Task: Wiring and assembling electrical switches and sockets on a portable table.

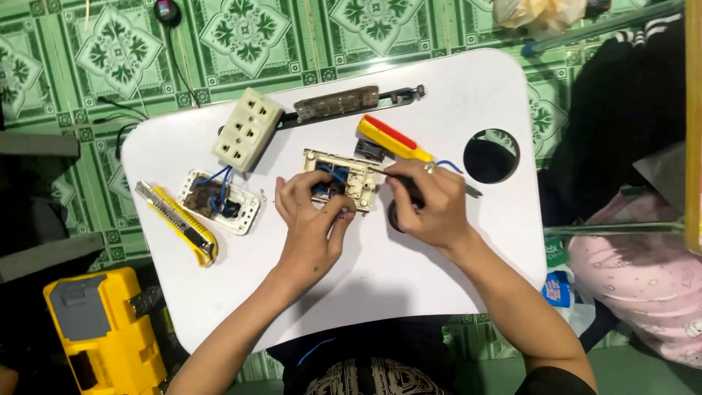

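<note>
Left hand [311, 219]: rests on the bench, fingers [333, 212] curled narrow and pinching the near edge of the socket frame.
Right hand [431, 205]: fingers closed around a screwdriver, a ring on one of them; the knuckles sit just right of the frame.
Socket frame [349, 178]: cream, open, lying flat between the two hands, blue wires showing inside it right at the left fingertips.
Screwdriver [393, 139]: yellow and red handle sticking out up and left beyond the right fingers, its far end hidden by the hand, so I cannot tell where the tip sits.
Blue wire [447, 165]: loops out just past the right fingers.
Black part [398, 212]: dark and round, mostly under the right palm; what it is I cannot tell.
Triple outlet [247, 129]: cream block, up and left of the left fingers, well apart from them.
Open plate [219, 201]: white, with brown insides and blue wires, left of the left fingers.
Knife [179, 221]: yellow utility cutter, further left, lying slantwise.
Brown strip [336, 104]: long, translucent, beyond both sets of fingers, resting on a black bar.
Bench [380, 285]: white lap tray with a round hole [491, 156] to the right of the right hand.
Floor [241, 33]: green patterned tiles.
Yellow case [110, 329]: on the floor, near left of the left forearm.
</note>
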